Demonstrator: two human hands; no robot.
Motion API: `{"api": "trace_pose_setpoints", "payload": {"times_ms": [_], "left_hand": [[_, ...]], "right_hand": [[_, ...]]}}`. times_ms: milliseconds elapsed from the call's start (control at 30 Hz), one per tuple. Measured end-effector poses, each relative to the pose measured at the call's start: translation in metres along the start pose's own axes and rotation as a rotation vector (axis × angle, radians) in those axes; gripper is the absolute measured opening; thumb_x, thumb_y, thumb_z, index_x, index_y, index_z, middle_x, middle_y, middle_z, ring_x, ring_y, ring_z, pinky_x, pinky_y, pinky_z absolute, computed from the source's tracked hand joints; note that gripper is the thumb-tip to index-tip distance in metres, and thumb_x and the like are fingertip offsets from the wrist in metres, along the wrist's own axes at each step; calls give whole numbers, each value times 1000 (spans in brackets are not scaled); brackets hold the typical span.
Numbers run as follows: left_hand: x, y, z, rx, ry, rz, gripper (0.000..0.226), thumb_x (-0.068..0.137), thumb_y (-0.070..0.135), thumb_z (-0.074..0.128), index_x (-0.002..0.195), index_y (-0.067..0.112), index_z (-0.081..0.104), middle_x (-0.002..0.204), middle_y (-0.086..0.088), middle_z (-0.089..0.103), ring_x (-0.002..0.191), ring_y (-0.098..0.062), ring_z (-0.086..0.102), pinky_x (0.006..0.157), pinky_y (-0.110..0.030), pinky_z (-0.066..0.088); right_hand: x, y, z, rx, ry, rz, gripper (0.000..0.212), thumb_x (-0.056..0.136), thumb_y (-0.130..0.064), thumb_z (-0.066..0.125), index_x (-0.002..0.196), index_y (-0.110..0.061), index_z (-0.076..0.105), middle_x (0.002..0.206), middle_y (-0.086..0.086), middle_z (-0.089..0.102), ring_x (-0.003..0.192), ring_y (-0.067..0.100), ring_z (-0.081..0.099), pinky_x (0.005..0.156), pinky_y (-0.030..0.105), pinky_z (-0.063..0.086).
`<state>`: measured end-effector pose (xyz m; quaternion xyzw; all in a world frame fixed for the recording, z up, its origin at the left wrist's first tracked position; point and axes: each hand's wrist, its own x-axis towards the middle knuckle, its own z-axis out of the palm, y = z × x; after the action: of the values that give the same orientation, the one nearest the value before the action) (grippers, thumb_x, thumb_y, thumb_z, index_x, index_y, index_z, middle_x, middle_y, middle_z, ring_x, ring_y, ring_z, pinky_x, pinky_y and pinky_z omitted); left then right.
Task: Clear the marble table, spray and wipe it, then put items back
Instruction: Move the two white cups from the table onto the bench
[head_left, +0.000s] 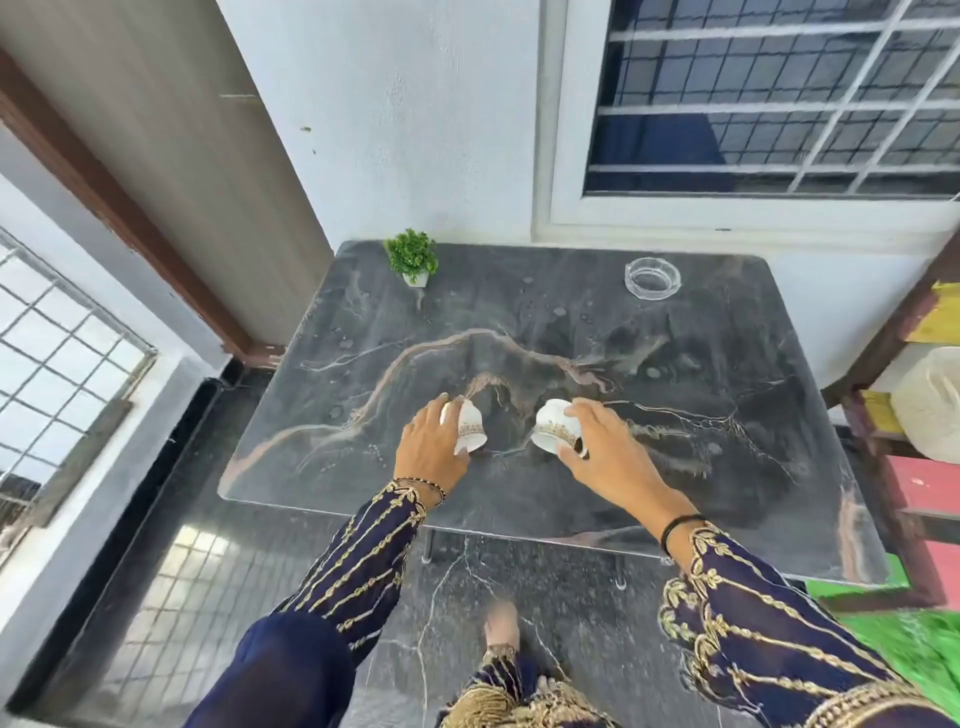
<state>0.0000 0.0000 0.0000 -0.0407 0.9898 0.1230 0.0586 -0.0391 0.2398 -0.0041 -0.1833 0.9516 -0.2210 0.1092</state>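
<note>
Head view: above the middle of the marble table (675, 415), the left hand (428, 447) grips a tilted white cup (471, 428), the right hand (608, 447) a second cup (553, 426); fingers hide part of each, and contact with the marble is unclear. A plant (412, 254) and glass dish (652, 277) stand far back.

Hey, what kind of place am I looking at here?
Likely a home balcony or veranda: a barred window in the wall, a metal grille letting in daylight, and a marble table with a potted plant and glass ashtray.
</note>
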Motion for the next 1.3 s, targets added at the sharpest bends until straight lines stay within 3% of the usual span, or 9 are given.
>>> {"api": "trace_pose_setpoints", "payload": {"times_ms": [167,267,367,533,633,767,933,1167,1300], "left_hand": [[22,-18,10,5,-75,-84,75,86,25,62,150,18,22,155,-8,26,138,-28,33,105,-43,41],[32,-24,15,-59,-58,-132,68,87,23,60,146,15,27,146,-4,37,131,-24,39,88,-45,53],[40,-26,20,-135,-53,-155,62,85,21,59,141,15,33,137,-2,42,124,-23,46,76,-45,55],[53,-26,23,-234,-25,-185,55,79,29,67,128,11,47,124,-6,49,111,-29,53,75,-47,53],[65,-19,22,-334,-62,-248,50,78,25,69,122,10,53,120,-10,56,107,-33,56,84,-44,49],[77,-1,21,-531,-134,-328,34,78,22,68,110,15,66,106,-7,71,99,-27,63,85,-32,51],[93,43,24,-657,-265,-232,28,82,21,64,111,17,65,91,-4,67,72,-18,65,47,-14,52],[107,134,30,-691,-362,-86,28,86,12,58,112,13,67,101,-7,64,70,-9,62,40,-12,50],[116,206,40,-646,-361,-18,26,87,10,58,110,11,69,94,-5,65,61,1,56,40,-5,43]], "right_hand": [[23,9,12,19,-21,71,70,93,-27,69,151,-19,32,161,2,28,142,27,33,100,46,49],[36,14,18,38,-36,88,76,93,-32,69,155,-19,28,160,0,30,142,24,33,103,43,47],[44,19,24,55,-46,100,75,91,-32,71,153,-19,31,155,0,37,138,22,36,101,41,47],[49,21,29,128,-19,172,71,86,-25,74,147,-23,39,142,2,48,130,24,46,96,41,48],[49,24,25,240,19,237,62,82,-29,74,137,-22,47,136,-1,56,122,23,54,97,39,47],[44,33,18,362,76,308,43,81,-29,74,121,-24,57,114,-4,68,100,21,63,88,40,54],[28,57,8,476,196,428,28,88,-21,70,116,-21,65,97,-6,72,91,17,68,83,26,52],[-5,118,-22,624,379,568,16,89,-18,67,99,-30,69,92,-16,74,89,-2,68,79,17,49],[-27,176,-47,665,466,589,13,91,-20,66,95,-32,69,86,-20,74,84,-1,68,69,9,46]]}}
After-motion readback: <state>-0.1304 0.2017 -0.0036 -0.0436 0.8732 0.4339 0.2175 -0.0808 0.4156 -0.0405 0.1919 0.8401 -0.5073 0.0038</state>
